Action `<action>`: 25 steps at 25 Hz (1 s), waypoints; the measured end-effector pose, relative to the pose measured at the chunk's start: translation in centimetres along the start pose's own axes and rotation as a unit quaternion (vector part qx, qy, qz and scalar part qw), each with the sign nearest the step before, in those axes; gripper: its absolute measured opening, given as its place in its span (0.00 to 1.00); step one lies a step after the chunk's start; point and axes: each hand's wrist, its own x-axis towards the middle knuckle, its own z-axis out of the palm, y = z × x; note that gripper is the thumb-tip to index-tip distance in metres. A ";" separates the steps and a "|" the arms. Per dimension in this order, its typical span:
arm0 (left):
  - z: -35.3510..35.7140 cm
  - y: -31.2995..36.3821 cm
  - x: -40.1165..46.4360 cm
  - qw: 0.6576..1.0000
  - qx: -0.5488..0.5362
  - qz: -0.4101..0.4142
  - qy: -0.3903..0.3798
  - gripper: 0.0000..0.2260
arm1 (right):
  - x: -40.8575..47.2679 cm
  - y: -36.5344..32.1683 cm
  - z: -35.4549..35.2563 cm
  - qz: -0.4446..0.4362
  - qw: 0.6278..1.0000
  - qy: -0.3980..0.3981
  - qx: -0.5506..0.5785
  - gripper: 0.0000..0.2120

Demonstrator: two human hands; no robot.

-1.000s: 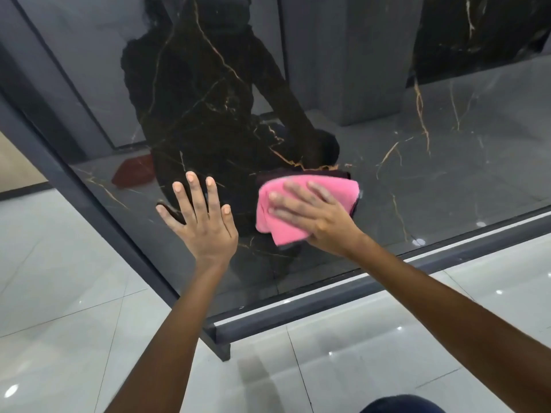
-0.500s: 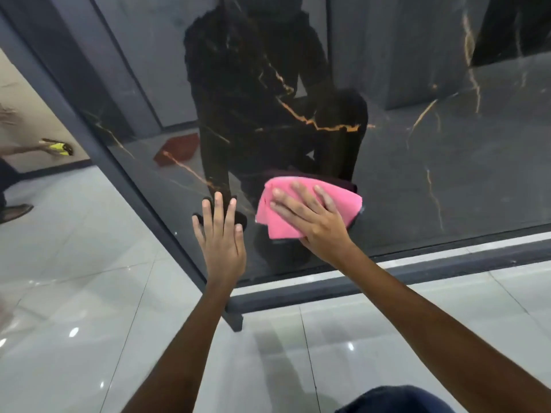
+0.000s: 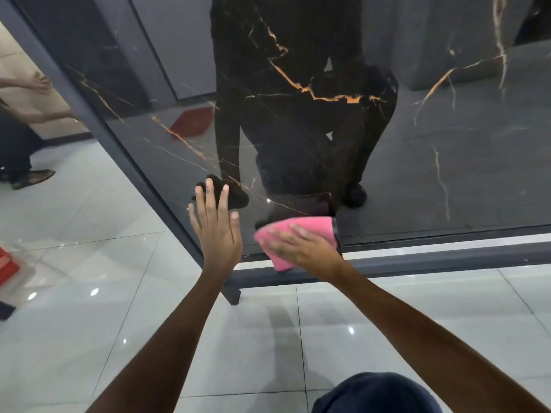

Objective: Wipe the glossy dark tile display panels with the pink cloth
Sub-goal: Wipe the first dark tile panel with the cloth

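Fingers of right hand [image 3: 301, 245] flat, pressing pink cloth [image 3: 310, 228] on panel [image 3: 447, 159] — left hand [image 3: 217, 228] splayed.

arms: both forearms bare, no sleeves visible | legs: dark navy cloth at knee [image 3: 372, 393] | jewellery: none seen
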 end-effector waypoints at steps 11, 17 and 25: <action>0.4 8.3 4.3 0.996 -0.067 0.036 0.041 0.21 | -6.4 7.9 -1.5 0.263 0.954 0.135 0.049 0.42; -0.4 8.0 6.0 0.996 -0.036 0.048 0.063 0.22 | -7.4 13.6 -3.9 0.337 0.919 0.198 0.049 0.37; 2.7 8.6 6.6 0.998 0.006 0.024 0.063 0.25 | -8.7 11.3 -3.6 0.237 0.957 0.152 0.065 0.42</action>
